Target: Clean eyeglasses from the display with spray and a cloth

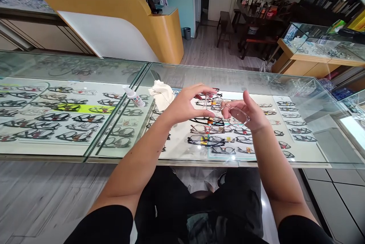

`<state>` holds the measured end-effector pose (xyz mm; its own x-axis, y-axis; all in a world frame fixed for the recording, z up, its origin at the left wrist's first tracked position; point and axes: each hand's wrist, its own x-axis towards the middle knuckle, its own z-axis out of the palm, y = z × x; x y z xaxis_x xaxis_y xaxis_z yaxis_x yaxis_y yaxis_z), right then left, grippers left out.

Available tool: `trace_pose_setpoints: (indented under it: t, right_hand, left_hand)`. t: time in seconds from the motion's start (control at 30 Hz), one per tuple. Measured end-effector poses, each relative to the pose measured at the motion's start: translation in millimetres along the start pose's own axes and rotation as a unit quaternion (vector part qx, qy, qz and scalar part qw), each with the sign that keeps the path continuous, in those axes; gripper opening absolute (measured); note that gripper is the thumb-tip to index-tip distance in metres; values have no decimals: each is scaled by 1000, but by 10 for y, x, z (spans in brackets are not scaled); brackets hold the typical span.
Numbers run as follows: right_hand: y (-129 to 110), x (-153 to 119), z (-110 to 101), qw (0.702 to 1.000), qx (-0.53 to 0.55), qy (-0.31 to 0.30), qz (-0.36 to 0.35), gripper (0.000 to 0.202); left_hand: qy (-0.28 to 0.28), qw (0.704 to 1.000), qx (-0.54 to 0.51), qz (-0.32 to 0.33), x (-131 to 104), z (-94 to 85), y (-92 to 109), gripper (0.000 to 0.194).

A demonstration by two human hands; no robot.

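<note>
Above the glass counter, a pair of thin clear-framed eyeglasses [238, 114] is held between both hands. My left hand [194, 101] reaches from the left, its thumb and fingers curved around one side of the frame. My right hand [248, 110] has its fingers bent at the other lens, with the thumb raised off the frame. To the left, a cream cloth [161, 93] lies crumpled on the glass. Beside it is a small white bottle [134, 97] with printed text, lying tilted in the view near the joint between two counter panes.
Under the glass of the display counter [285, 164], several rows of eyeglasses [205, 140] are laid out. A yellow and white cashier desk [167, 34] stands beyond. Another glass showcase [322, 46] stands at the right, and a dark table [256, 11] with bottles is at the back.
</note>
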<state>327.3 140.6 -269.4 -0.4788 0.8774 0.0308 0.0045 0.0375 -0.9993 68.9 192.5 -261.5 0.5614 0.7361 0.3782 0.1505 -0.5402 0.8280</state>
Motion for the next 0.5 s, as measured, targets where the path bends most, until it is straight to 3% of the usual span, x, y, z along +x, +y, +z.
trace_pose_setpoints:
  t: [0.13, 0.2, 0.3, 0.4, 0.5]
  right_hand:
    - [-19, 6, 21, 1000, -8, 9, 8, 99]
    - [-6, 30, 22, 999, -15, 45, -5, 92]
    - [57, 86, -21, 979, 1, 197, -51, 77]
    - [116, 114, -80, 927, -3, 360, -108, 61]
    - [111, 79, -79, 905, -46, 393, -157, 44]
  left_hand:
    - [3, 1000, -13, 4, -6, 12, 3, 54]
    - [10, 1000, -7, 0, -4, 15, 12, 53]
    - [41, 999, 15, -4, 1, 10, 6, 54]
    - [116, 993, 32, -2, 5, -10, -27, 55]
    - [184, 981, 48, 22, 10, -50, -69, 53]
